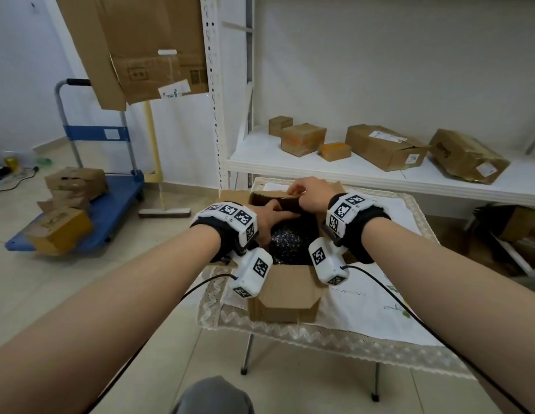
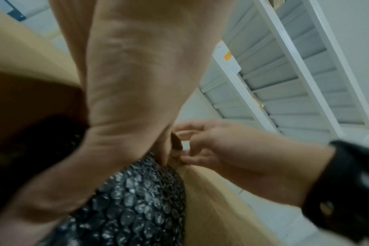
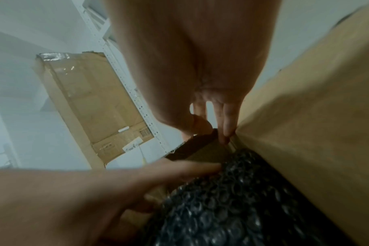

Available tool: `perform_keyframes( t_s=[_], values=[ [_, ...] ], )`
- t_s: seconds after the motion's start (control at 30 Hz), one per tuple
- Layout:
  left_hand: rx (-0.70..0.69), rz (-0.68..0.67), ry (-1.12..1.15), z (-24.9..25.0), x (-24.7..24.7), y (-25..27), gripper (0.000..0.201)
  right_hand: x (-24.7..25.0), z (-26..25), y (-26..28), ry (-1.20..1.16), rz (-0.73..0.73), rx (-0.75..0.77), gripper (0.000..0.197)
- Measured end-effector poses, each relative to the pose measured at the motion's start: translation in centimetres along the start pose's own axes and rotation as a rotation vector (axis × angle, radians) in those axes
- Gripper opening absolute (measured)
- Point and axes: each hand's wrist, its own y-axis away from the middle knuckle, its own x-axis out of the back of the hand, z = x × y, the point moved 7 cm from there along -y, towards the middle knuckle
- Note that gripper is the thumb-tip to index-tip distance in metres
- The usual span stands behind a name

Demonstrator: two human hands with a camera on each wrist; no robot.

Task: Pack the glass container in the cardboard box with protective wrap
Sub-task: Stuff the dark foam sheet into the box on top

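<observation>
Open brown cardboard box [image 1: 285, 289] sits on a small table w/ lace-edged white cloth [image 1: 377, 306]. Inside it: rounded bundle in dark bubble wrap [image 1: 290, 243], filling most of the opening. The glass container is presumably under the wrap; no glass visible.

Left hand [image 1: 270, 218]: reaches into box at far side, fingers straight, lying over far end of bundle near the far flap [image 1: 278, 196]. Not curled round anything that I can see. Left wrist view confirms fingers extended down to the wrap's top.

Right hand [image 1: 308, 194]: at far flap's top edge, thumb on one face, fingers [image 3: 226, 123] on the other, i.e. pinching the cardboard.

Step, by my read: item already in box, far flap being folded over. Task near its end; remaining flaps not yet closed.

Handling (judgement):
- Bundle: glass inside, so fragile, prob. moderately heavy. Wrap soft, springy, slick plastic. Take hold w/ both palms round the widest part, not by a loose wrap edge.
- Snug fit against the box walls, as the wrist views show; push down evenly, no point load.
- Flap: thin, stiff, creases at the score line. Grip mid-edge.
- Risk: forcing flap onto the bundle if it sits proud of the rim.

Elsewhere: white shelf [image 1: 335, 171] w/ more cartons, blue trolley [image 1: 111, 204] to the left.
</observation>
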Motion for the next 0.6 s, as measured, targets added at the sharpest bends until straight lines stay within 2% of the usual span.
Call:
perform_keyframes(
  t_s=[0.1,0.2,0.27,0.33,0.4,0.5,0.6],
  values=[
    [-0.023,0.135,0.181,-0.5,0.9,1.5,0.099,0.3,0.0,0.6,0.044,0.029,0.010,0.038],
    [-0.040,0.232,0.168,-0.4,1.5,2.3,0.082,-0.3,-0.1,0.6,0.089,-0.030,0.017,0.036],
    [-0.041,0.315,0.113,-0.3,1.9,2.5,0.083,-1.1,-0.1,0.6,0.141,-0.089,0.016,0.037],
    [-0.042,0.368,0.038,-0.5,2.1,2.4,0.094,-1.4,0.1,0.6,0.182,-0.122,0.004,0.039],
    [-0.027,0.333,0.007,-0.7,1.9,2.1,0.099,-1.7,0.3,0.7,0.180,-0.165,-0.006,0.042],
    [-0.002,0.235,0.020,-1.1,1.5,1.8,0.092,-2.2,0.4,1.2,0.209,-0.244,-0.003,0.044],
    [0.005,0.193,0.118,-1.2,1.5,1.8,0.087,-2.0,-0.4,2.0,0.192,-0.239,0.057,0.034]
  ],
)
